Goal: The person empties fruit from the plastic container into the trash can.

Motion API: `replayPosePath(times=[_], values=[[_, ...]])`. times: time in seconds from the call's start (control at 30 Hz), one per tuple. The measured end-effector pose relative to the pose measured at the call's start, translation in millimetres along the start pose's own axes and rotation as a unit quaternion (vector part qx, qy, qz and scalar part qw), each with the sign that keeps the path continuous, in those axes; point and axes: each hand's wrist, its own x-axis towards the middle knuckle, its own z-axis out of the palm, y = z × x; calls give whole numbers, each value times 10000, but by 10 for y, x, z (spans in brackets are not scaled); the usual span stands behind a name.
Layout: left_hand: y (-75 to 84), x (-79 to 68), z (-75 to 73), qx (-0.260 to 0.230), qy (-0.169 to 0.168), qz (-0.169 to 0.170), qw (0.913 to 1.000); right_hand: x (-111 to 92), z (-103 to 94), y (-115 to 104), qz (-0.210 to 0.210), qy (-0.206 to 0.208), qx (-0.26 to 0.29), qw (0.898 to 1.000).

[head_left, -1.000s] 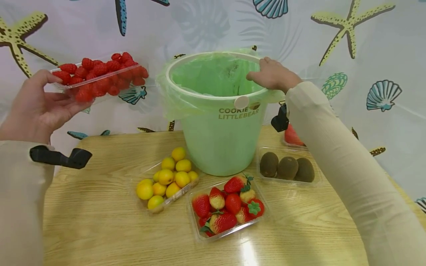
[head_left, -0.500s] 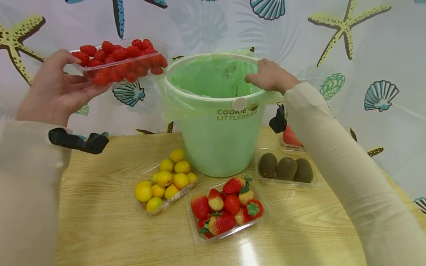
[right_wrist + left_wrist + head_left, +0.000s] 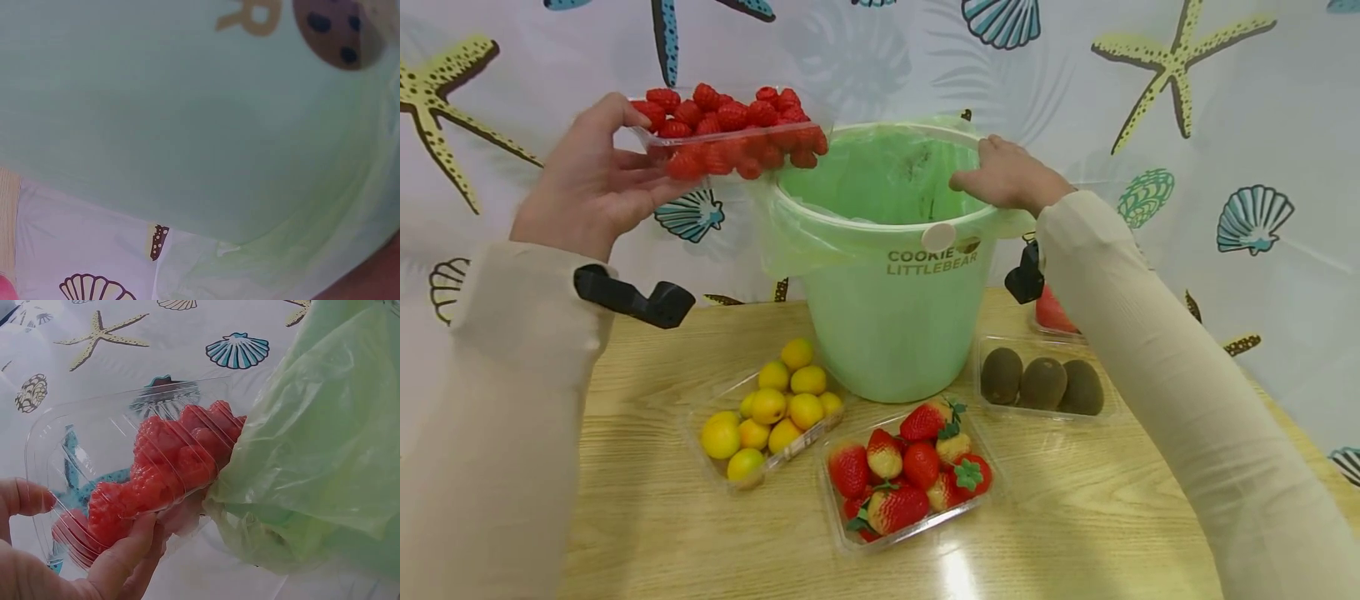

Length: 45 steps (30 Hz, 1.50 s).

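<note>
My left hand [image 3: 597, 185] grips one end of a clear plastic tray [image 3: 745, 133] heaped with raspberries [image 3: 732, 115]. It holds the tray up in the air, its far end over the left rim of a green trash bin [image 3: 895, 325]. In the left wrist view the raspberries [image 3: 165, 459] show through the clear wall, and the thumb and fingers pinch the tray's end. A pale green bag [image 3: 312, 456] lines the bin and hangs over its rim. My right hand [image 3: 1015, 175] holds the bin's right rim, thumb toward the inside; its other fingertips are partly hidden.
On the wooden table [image 3: 647, 533] stand a tray of yellow fruit [image 3: 767, 406], a tray of strawberries [image 3: 898, 504] and a tray of kiwis [image 3: 1042, 383]. A red item [image 3: 1052, 312] is partly behind the right sleeve. A patterned curtain [image 3: 1060, 83] hangs behind.
My left hand has carried the raspberry tray up and to the right, from left of the bin to over its left rim. The right hand has stayed on the rim.
</note>
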Motion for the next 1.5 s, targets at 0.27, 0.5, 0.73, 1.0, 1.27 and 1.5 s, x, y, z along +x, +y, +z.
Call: replayPosePath(times=[0.27,0.5,0.73,1.0,1.27,1.5], values=[[-169,53,144,543,294,164,9980,-3,17,-2,26,23,42,10000],[-287,60,257,1097,361,355,9927,-2,30,7,42,3,54,10000],[-366,80,371,1309,309,237,9906,-15,24,9,54,-8,113,9999],[-448,101,477,1613,326,94,9863,-18,29,3,25,14,135,9999],[-448,99,583,2499,370,158,9674,-30,12,-2,-37,97,80,9999],[-475,76,680,3439,307,341,9379,-34,6,-6,-40,85,120,9999]])
